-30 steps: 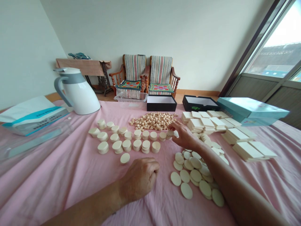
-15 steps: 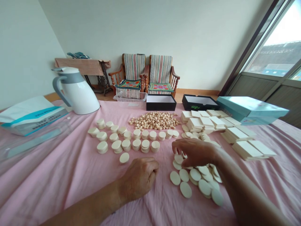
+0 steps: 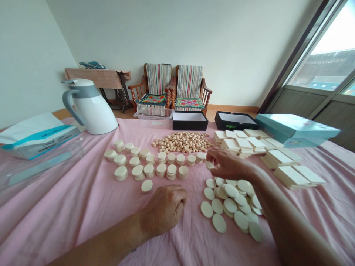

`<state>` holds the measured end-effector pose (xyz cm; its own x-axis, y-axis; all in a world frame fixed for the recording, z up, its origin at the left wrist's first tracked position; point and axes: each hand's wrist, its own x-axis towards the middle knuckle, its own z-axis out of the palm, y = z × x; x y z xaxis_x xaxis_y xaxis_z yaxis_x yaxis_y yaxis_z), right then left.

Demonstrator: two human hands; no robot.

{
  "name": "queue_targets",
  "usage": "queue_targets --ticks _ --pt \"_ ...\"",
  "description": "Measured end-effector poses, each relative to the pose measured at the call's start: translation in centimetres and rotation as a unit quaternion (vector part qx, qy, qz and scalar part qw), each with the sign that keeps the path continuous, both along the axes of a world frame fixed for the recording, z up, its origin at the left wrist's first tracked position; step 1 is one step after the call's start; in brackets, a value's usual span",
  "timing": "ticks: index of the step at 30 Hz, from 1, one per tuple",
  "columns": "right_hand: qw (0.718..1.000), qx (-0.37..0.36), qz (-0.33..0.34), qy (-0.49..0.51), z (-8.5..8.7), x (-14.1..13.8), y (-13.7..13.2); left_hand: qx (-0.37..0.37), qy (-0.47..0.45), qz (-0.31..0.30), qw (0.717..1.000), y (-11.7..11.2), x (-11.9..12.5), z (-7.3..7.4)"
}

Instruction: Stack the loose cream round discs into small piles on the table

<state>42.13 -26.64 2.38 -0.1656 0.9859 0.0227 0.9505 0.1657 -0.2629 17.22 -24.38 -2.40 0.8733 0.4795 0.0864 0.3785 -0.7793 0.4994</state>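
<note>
My right hand (image 3: pixel 229 164) reaches over the right end of the back rows of stacks, its fingers closed on a pale round wooden disc (image 3: pixel 210 165). Below it lies a loose heap of such discs (image 3: pixel 230 205), overlapping one another. My left hand (image 3: pixel 166 207) rests on the cloth as a loose fist; its curled fingers hide whatever may be inside. Just beyond that fist sits a single disc (image 3: pixel 146 186). Short stacks of discs (image 3: pixel 161 170) stand in rows across the middle.
A pile of small wooden pieces (image 3: pixel 183 142) lies behind the stacks. Rectangular pale tiles (image 3: pixel 294 175) are stacked at right, near a light blue box (image 3: pixel 296 127). Black trays (image 3: pixel 190 122), a clear plastic tub (image 3: pixel 154 115) and a white jug (image 3: pixel 95 111) stand farther back on the pink cloth (image 3: pixel 91 214).
My right hand has moved away from me, from the loose heap to the right end of the stacked rows, with a disc at its fingertips. My left hand has stayed put.
</note>
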Motion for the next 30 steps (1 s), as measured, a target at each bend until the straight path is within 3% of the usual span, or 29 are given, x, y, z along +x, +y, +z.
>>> queue_targets --ticks 3,5,11,16,19,23,30 --pt "0.993 0.094 -0.072 0.008 -1.0 1.0 1.3 0.004 -0.004 0.001 1.0 0.0 0.0 0.0" --pt "0.99 0.117 -0.08 0.008 -1.7 1.3 1.9 0.006 -0.003 0.002 1.0 0.0 0.0 0.0" --pt "0.993 0.098 -0.066 -0.002 -2.4 0.9 2.2 0.007 0.002 0.001 1.0 0.0 0.0 0.0" --pt "0.992 0.099 -0.073 0.009 -1.5 1.3 1.8 0.009 0.0 0.0 1.0 0.0 0.0 0.0" --pt "0.997 0.038 -0.058 0.016 -0.3 1.5 0.9 0.006 -0.004 -0.003 1.0 0.0 0.0 0.0" --pt "0.992 -0.121 0.021 -0.018 1.0 0.1 -0.7 0.0 -0.004 0.0 1.0 0.0 0.0 0.0" --pt "0.98 -0.146 0.028 -0.133 0.8 -2.8 -1.4 0.003 0.003 0.003 1.0 0.0 0.0 0.0"
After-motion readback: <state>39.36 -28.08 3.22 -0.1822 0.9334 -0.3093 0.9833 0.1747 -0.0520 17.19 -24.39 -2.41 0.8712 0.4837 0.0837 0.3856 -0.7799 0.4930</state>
